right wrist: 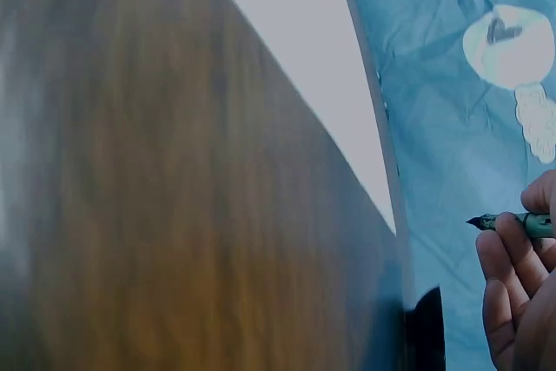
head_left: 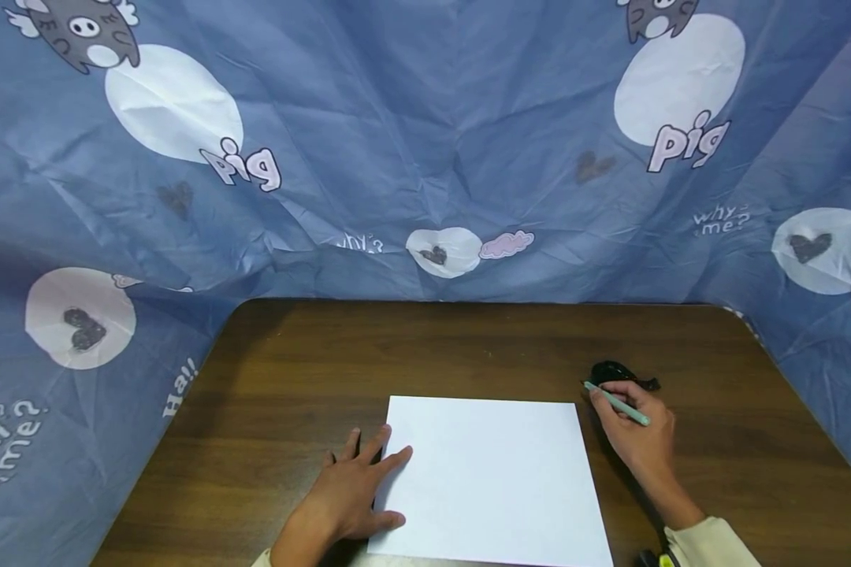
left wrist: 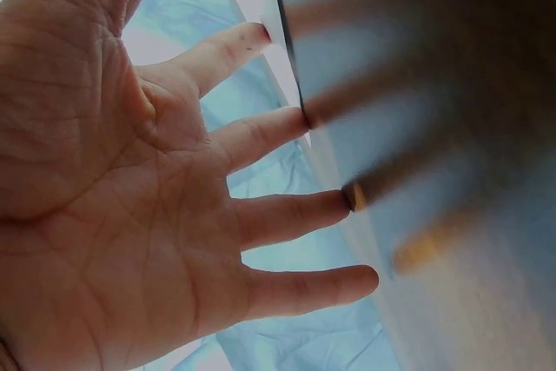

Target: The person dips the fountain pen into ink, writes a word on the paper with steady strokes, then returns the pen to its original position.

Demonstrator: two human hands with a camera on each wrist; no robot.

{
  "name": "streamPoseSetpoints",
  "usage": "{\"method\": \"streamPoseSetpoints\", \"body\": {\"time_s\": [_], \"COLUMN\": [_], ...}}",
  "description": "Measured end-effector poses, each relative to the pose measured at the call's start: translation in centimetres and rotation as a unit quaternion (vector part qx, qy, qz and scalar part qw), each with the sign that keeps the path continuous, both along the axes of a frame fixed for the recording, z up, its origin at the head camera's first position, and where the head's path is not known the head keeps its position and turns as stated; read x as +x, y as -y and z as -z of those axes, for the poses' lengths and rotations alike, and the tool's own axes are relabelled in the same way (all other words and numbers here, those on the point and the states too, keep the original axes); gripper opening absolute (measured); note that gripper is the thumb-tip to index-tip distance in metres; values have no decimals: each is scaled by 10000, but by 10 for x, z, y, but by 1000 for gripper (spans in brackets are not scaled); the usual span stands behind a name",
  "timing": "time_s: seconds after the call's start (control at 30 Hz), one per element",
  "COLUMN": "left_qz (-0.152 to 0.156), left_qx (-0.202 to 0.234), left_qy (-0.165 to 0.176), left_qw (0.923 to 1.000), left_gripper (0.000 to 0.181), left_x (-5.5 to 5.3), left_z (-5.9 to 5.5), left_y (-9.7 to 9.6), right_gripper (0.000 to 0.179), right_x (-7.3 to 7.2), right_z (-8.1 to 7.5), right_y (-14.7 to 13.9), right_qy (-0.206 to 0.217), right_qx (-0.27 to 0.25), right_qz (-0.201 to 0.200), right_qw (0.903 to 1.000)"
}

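A blank white sheet of paper point(head_left: 492, 480) lies on the brown wooden table point(head_left: 425, 346). My left hand point(head_left: 347, 488) rests at its left edge, fingers straight and spread, with the thumb and index finger over the sheet. In the left wrist view, the fingertips point(left wrist: 291, 123) of this hand meet the surface along the sheet's edge. Right of the sheet, my right hand point(head_left: 634, 425) pinches a light green fountain pen point(head_left: 620, 405) between thumb and fingers. Its dark nib points left, and in the right wrist view the pen point(right wrist: 530, 224) is held above the table.
A glossy black object point(head_left: 613, 372) lies just behind the right hand, partly hidden by it. By the right sleeve point(head_left: 709, 543), a black and yellow item point(head_left: 655, 559) shows at the bottom edge. A blue printed curtain point(head_left: 425, 142) hangs behind the table and along both sides.
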State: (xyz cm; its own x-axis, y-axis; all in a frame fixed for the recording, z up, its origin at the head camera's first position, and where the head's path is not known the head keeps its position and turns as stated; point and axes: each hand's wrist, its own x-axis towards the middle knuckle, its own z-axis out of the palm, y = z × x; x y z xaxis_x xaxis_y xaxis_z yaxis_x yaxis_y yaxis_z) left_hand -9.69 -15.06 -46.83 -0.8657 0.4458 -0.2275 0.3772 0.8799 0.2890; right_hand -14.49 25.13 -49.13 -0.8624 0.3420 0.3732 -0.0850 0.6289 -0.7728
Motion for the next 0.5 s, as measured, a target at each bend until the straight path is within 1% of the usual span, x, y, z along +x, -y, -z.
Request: {"method": "streamPoseSetpoints", "body": {"time_s": [0.13,0.33,0.5], "left_qz": [-29,-65,-94], "left_qx": [9,47,35], "left_qy": [103,260,253], "left_qw": [9999,9996,9996], "left_gripper": [83,83,83], "left_x": [-1,-2,-2], "left_z": [1,1,0], "left_y": [-1,1,1], "right_gripper": [10,9,8], "right_x": [1,3,3], "right_z": [0,1,1], "right_y": [11,29,45], "right_qy": [-53,-66,-27], "right_qx": [-130,-174,-234], "right_qz": [-259,-544,-797], "right_qw": [9996,9983,9965]}}
